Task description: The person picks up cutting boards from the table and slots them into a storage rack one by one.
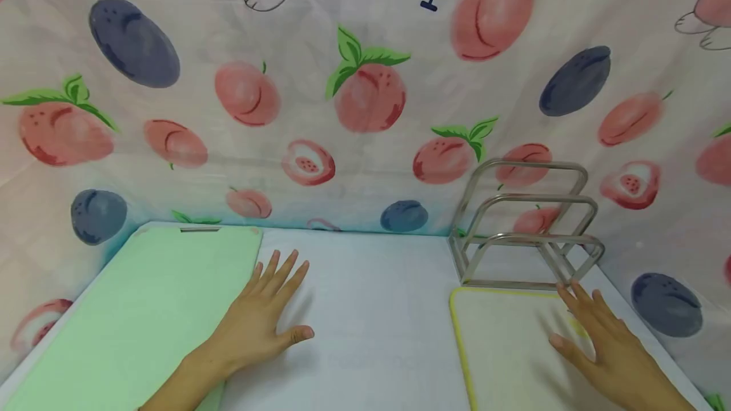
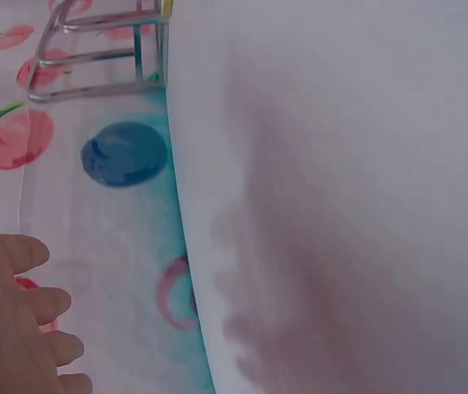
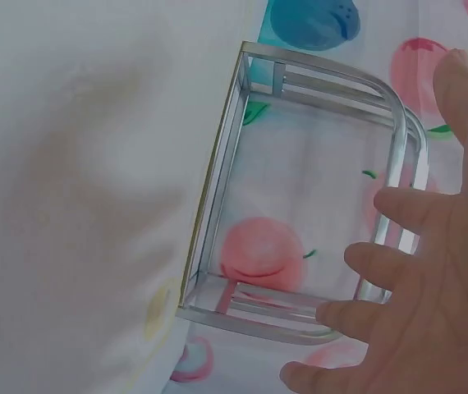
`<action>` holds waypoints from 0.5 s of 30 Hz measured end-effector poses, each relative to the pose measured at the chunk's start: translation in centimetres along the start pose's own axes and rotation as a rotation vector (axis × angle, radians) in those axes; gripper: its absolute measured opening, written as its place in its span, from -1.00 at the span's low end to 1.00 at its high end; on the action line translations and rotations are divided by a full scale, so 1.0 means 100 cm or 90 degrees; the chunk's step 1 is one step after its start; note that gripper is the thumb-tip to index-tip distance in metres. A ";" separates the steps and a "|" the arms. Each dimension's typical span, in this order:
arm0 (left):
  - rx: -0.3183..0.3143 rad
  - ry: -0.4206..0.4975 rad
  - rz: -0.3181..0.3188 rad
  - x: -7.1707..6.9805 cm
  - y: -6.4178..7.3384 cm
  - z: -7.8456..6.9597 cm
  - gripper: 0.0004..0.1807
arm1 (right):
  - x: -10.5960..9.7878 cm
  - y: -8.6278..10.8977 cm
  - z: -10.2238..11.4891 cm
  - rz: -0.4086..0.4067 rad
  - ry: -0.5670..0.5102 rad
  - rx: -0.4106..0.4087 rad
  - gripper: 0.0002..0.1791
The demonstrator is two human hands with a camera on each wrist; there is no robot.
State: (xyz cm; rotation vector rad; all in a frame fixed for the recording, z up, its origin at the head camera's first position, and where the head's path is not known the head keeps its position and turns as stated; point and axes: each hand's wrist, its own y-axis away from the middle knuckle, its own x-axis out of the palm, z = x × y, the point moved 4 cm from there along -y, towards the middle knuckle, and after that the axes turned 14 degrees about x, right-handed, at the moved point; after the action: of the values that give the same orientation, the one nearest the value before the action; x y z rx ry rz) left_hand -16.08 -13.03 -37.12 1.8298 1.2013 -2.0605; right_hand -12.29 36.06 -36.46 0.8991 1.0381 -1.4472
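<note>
My left hand [image 1: 251, 328] hovers with fingers spread over the right edge of a pale green board [image 1: 131, 316], casting a shadow on the white tabletop. In the left wrist view that hand [image 2: 12, 320] shows along the left side, holding nothing. My right hand [image 1: 617, 357], also spread and holding nothing, is above a cream board with a yellow rim [image 1: 502, 354]. Just behind this board stands a silver metal rack [image 1: 542, 238] with three rounded loops. In the right wrist view the right hand's [image 3: 431, 271] fingers overlap the rack [image 3: 396, 156].
White tabletop [image 1: 354, 309] lies between the two boards. A cloth printed with peaches and plums [image 1: 308, 100] hangs behind the table and along its sides. The green board has a slot [image 1: 200, 229] near its far edge.
</note>
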 end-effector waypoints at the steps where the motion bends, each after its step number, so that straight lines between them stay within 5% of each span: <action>1: 0.000 0.008 -0.003 0.003 -0.002 -0.003 0.02 | 0.000 0.000 0.000 -0.002 -0.003 0.003 -0.13; 7: 0.000 0.074 -0.026 0.019 -0.022 -0.019 0.01 | -0.003 -0.009 -0.005 -0.037 -0.060 0.002 -0.16; 15: -0.007 0.176 -0.050 0.044 -0.054 -0.044 0.01 | 0.001 -0.030 -0.014 -0.032 -0.177 0.069 -0.25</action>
State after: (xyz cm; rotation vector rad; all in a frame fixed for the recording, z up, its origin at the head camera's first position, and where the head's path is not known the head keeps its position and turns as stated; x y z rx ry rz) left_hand -16.89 -4.92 -38.25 2.1486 1.3661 -1.8787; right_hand -15.29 37.46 -36.63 0.7266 0.7857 -1.6307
